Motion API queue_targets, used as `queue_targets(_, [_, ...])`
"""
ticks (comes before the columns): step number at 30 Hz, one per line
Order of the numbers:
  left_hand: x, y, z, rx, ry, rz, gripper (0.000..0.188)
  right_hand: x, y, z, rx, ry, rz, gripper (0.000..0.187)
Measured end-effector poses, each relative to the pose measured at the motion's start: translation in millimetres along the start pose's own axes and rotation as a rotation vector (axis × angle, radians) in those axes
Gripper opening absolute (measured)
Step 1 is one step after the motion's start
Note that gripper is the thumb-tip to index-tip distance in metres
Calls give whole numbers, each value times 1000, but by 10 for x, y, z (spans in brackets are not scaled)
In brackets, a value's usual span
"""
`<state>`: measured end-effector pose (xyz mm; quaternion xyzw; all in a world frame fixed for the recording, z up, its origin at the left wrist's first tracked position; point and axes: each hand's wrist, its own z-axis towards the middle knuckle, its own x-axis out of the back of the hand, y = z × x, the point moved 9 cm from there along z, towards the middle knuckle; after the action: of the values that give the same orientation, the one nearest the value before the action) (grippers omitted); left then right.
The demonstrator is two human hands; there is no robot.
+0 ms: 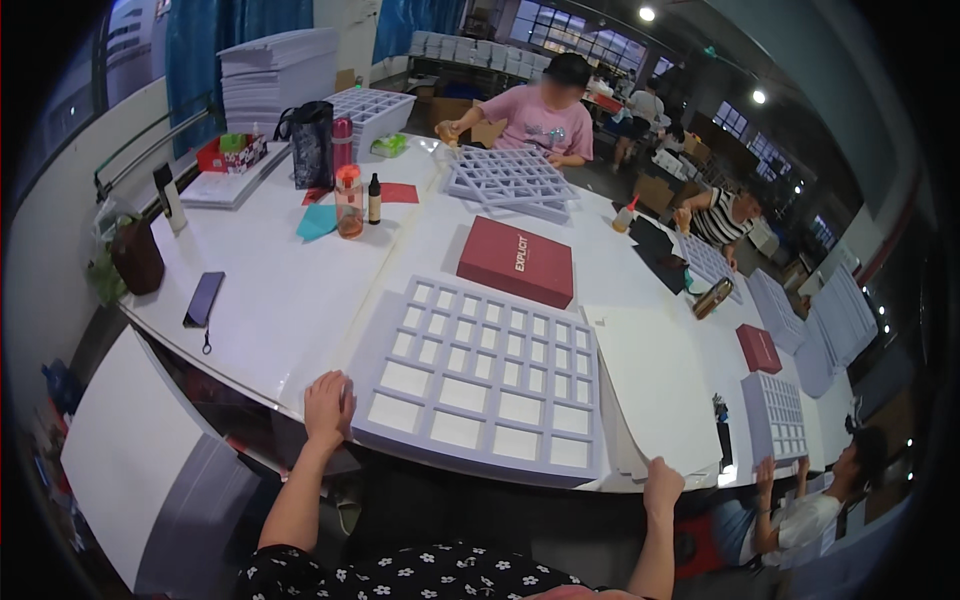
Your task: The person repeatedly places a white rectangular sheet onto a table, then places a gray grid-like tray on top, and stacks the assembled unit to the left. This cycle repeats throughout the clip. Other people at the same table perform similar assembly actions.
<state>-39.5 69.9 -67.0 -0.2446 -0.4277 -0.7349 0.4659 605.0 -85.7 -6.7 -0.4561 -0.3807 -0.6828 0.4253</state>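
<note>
A lavender foam tray (437,375) with rows of rectangular cells lies in front of me; white shows at the bottom of its cells. My left hand (330,405) rests at the table's front edge, fingers extended, close against the tray's near left corner. To the right of the tray lies a stack of large white sheets (650,400), reaching the front edge. There my right hand (662,487) is closed on the near corner of a white sheet. A dark red box (515,260) stands just beyond the tray.
Co-workers sit at the white table (270,300), with foam grids (510,178) before one at the back. A phone (204,299), bottles (350,200) and a dark bag (312,145) stand at left. White boards (140,450) are stacked below on my left.
</note>
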Motion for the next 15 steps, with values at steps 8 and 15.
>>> queue_targets(8, [261, -53, -42, -1, 172, -101, 14, 112, 129, -613, -140, 297, 184, 19])
queue_targets(15, [220, -74, -63, -13, 184, -62, 16, -1060, 1017, -923, -975, 173, 1243, 29])
